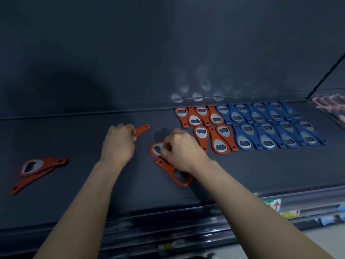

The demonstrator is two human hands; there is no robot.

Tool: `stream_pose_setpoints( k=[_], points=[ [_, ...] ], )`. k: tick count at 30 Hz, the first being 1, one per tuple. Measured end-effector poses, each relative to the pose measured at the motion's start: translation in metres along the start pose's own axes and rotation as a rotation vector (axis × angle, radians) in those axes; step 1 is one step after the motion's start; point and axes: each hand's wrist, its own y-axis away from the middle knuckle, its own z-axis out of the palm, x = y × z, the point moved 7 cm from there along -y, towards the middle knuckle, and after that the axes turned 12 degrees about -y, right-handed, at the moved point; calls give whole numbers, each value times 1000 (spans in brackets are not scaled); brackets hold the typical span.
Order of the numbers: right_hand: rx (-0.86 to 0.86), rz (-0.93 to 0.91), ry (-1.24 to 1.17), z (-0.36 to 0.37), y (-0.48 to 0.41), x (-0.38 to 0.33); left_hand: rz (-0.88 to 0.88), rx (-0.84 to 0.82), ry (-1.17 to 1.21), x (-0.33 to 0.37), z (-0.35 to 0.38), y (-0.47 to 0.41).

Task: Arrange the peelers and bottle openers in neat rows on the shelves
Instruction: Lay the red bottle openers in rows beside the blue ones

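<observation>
Bottle openers (220, 141) lie in rows at two o'clock on the shelf (74, 139); flat, stiff and probably light, best pinched by the slim handle; left hand (119, 143) grips one red opener (142, 129); right hand (181, 150) closes over two loose openers (175, 174) at centre.

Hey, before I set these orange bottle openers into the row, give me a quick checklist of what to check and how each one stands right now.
1. Left hand has a firm grip on an orange opener: ok, fingers closed on it, handle sticking out.
2. Right hand has hold of one opener: cannot tell, it covers two loose orange openers.
3. Space at the left end of the front orange row: ok, bare shelf there.
4. Laid rows straight, orange beside the blue rows: ok.
5. All loose openers gathered: not ok, a pair lies at far left.
</observation>
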Motion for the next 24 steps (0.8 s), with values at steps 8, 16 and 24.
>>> stream_pose_setpoints(
  k=[8, 16, 24],
  points=[
    [-24, 13, 21, -7, -1, 6, -21, 6, -5, 1, 0, 0],
    [-19, -65, -28, -26, 6, 50, -29, -40, 55, 11, 4, 0],
    [60, -107, 38, -41, 12, 66, 12, -72, 98, 25, 11, 4]
  ],
)
